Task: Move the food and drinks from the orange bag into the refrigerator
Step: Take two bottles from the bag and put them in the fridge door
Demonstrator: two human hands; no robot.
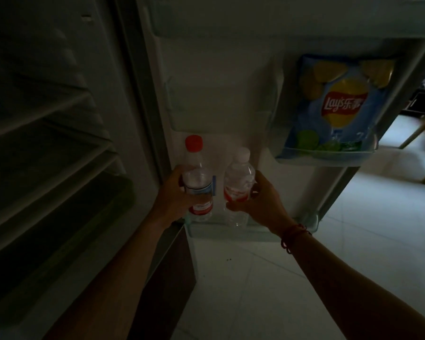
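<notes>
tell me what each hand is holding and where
Left hand holds the red-capped bottle around its middle; right hand holds the white-capped bottle around its labelled middle.

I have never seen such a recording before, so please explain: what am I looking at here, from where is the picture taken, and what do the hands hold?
There is no machine here. A person wears one camera on the head, looking down at their own arms. The fridge door stands open. The left hand grips a red-capped bottle; the right hand grips a white-capped bottle. Both bottles stand in the lowest door shelf. A blue chips bag sits in a higher door shelf. The dark inner shelves are on the left.
</notes>
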